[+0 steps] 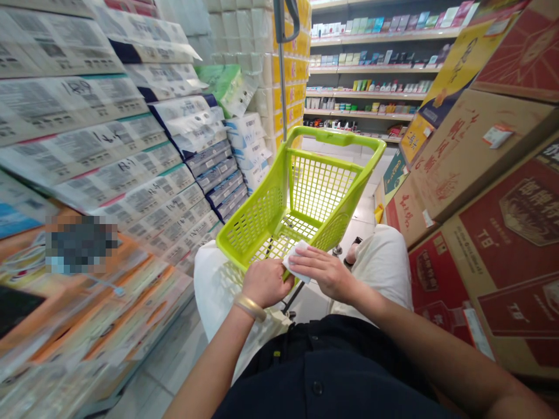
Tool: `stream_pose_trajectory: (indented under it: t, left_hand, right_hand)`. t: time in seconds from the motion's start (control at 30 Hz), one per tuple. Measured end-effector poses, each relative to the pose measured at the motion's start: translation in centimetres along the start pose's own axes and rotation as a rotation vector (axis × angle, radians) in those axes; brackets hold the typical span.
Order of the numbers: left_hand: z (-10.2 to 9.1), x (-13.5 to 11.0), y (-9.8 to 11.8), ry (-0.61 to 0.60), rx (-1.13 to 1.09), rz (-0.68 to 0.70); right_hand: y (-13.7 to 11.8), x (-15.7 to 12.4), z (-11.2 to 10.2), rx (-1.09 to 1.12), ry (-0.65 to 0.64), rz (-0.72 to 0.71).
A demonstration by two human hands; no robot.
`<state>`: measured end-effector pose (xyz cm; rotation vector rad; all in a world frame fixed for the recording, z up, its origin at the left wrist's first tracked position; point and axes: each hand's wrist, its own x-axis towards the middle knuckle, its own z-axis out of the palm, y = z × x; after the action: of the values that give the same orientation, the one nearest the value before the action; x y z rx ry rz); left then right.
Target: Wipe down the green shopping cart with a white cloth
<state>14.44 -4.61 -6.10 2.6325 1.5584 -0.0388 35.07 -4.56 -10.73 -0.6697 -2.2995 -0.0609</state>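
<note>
A lime-green plastic shopping basket cart stands between my knees, its lattice basket tilted in view. My left hand, with a gold-coloured bangle at the wrist, is closed around the near rim. Just to its right, my right hand presses a folded white wipe against that same rim, fingers together over it. Whether the wipe is cloth or paper I cannot tell. A metal pole with a dark grey handle rises from the basket's far left side.
Stacked packs and cartons line the left side. On the right, large red and brown cardboard boxes rise close to my knee. Shelves of small boxes and bottles stand ahead. A blurred, pixelated object lies on orange cartons at left.
</note>
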Motion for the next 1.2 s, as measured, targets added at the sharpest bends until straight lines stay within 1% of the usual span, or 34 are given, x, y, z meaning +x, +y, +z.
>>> stream_pose_trajectory:
  t: [0.07,0.17,0.23,0.3,0.37,0.43,0.5,0.6,0.67,0.7,0.8,0.87,0.93,1.0,1.07,1.13,1.2]
  left_hand:
    - [0.0,0.0,0.0,0.001,-0.008,0.025]
    - [0.1,0.0,0.0,0.007,-0.022,0.039]
    - [0.1,0.0,0.1,0.013,-0.029,0.039]
    - [0.1,0.0,0.1,0.017,-0.029,0.040]
    - [0.1,-0.1,0.1,0.018,-0.030,0.034]
    - [0.1,-0.1,0.0,0.013,-0.031,0.037]
    - [0.0,-0.1,0.0,0.007,-0.031,0.041]
    - [0.0,-0.1,0.0,0.009,-0.029,0.040]
    - [0.0,-0.1,0.0,0.007,-0.028,0.040]
    - [0.0,-0.1,0.1,0.003,-0.024,0.038]
    - [0.0,-0.1,0.1,-0.004,-0.009,0.020]
    - [0.0,-0.1,0.0,-0.006,-0.009,0.017]
    - [0.0,-0.1,0.0,-0.004,-0.020,0.027]
    - [0.1,-0.1,-0.1,0.003,-0.033,0.037]
    - [0.1,-0.1,0.0,0.014,-0.040,0.041]
    - [0.1,-0.1,0.0,0.015,-0.039,0.041]
    - [0.1,-0.1,0.1,0.013,-0.032,0.038]
  right_hand:
    - [1.2,0.0,-0.4,-0.016,0.021,0.053]
    - [3.0,-0.1,-1.0,-0.065,0.099,0.195]
    - [2.9,-0.2,-1.0,-0.075,0.125,0.242]
    - [1.8,-0.2,-0.6,-0.052,0.109,0.215]
    - [0.6,-0.2,-0.2,-0.010,0.066,0.132]
    - [0.3,-0.1,-0.2,0.015,0.029,0.075]
    - [1.3,0.0,-0.6,-0.002,0.041,0.105]
    - [2.9,0.2,-1.2,-0.069,0.110,0.235]
    - [2.9,0.2,-1.1,-0.083,0.122,0.257]
    - [2.4,0.2,-0.9,-0.071,0.110,0.229]
    - [0.8,0.2,-0.2,-0.004,0.042,0.073]
    - [0.8,0.2,-0.2,0.012,0.023,0.030]
    - [1.8,0.1,-0.4,-0.010,0.062,0.079]
    - [3.0,0.1,-0.8,-0.046,0.122,0.168]
    - [3.5,0.1,-0.9,-0.071,0.151,0.235]
    - [2.8,0.1,-0.7,-0.068,0.129,0.232]
    - [1.7,0.0,-0.4,-0.043,0.085,0.162]
